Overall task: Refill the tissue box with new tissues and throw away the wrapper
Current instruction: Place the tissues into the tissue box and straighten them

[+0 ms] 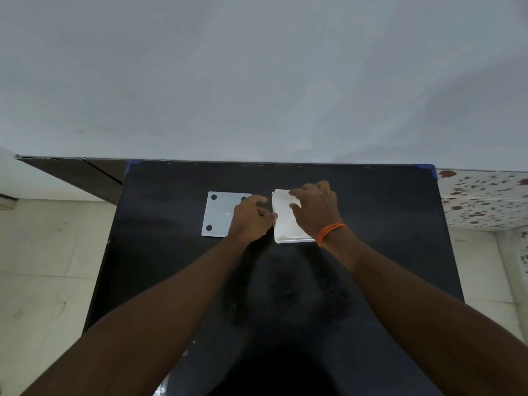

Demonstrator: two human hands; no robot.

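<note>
A white square tissue box (278, 238) lies open on the black table, with a white stack of tissues (284, 217) inside it. My right hand (315, 211), with an orange band on the wrist, rests on top of the tissues, fingers spread and pressing down. My left hand (251, 215) touches the box's left wall with its fingertips. Left of the box lies its flat white cover (218, 214), face down, with black round pads at the corners; my left hand hides its right part. No wrapper shows on the table.
The black table (385, 224) stands against a pale grey wall (257, 81). Pale floor tiles (43, 267) run along the left side, and a speckled surface (485, 198) lies to the right. A bit of crinkled clear plastic (161, 390) shows at the bottom edge.
</note>
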